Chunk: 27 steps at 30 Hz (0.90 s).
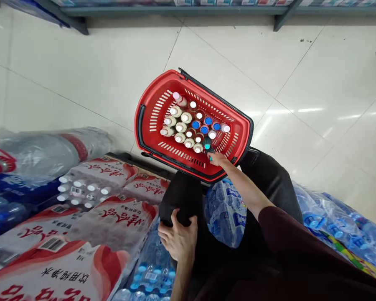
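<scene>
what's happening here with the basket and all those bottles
A person's right hand reaches into a red basket on the shop floor, fingers at a teal-capped bottle among many upright bottles. Their left hand rests on their knee. Shrink-wrapped packs of bottled water lie stacked around them.

Right fingers (213, 157) perhaps around teal-capped bottle (207, 146), grip hidden; bottle labels unreadable.

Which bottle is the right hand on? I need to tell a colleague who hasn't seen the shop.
Find the red basket on the white floor. Bottles stand upright inside; go to the corner nearest the person, where the right hand reaches in. The teal-capped bottle at its fingertips is the only teal cap among white, cream and blue ones.
</scene>
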Tool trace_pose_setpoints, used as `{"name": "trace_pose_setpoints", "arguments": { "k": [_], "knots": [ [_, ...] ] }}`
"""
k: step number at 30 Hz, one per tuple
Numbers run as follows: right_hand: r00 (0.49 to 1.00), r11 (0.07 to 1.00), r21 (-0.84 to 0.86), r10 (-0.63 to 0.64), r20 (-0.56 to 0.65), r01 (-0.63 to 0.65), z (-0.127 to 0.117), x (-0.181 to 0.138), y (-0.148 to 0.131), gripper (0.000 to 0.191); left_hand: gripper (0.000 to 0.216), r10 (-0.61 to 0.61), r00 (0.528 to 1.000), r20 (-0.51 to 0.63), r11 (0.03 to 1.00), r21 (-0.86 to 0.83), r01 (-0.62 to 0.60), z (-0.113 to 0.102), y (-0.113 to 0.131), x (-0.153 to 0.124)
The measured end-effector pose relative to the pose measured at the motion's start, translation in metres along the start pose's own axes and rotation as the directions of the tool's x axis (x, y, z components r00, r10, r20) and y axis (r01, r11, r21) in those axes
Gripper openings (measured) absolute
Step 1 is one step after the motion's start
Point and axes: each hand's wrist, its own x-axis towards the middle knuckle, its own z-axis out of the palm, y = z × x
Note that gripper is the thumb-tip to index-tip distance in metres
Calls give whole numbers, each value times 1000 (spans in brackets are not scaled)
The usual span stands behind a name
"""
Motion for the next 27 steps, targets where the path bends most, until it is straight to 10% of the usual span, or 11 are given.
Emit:
{"name": "trace_pose_setpoints", "arguments": {
  "k": [11,20,27],
  "knots": [
    [940,987,108,-77,-332,119,-44,65,-3,33,56,20,990,-140,1000,7,-19,80,93,143],
    [685,897,271,-48,-727,350,-69,91,26,15,54,-4,959,-283,988,-147,-39,143,203,306],
    [530,795,257,-94,-843,550,-148,131,16,7,64,17,949,-313,952,-284,-111,149,261,432]
  ]
}}
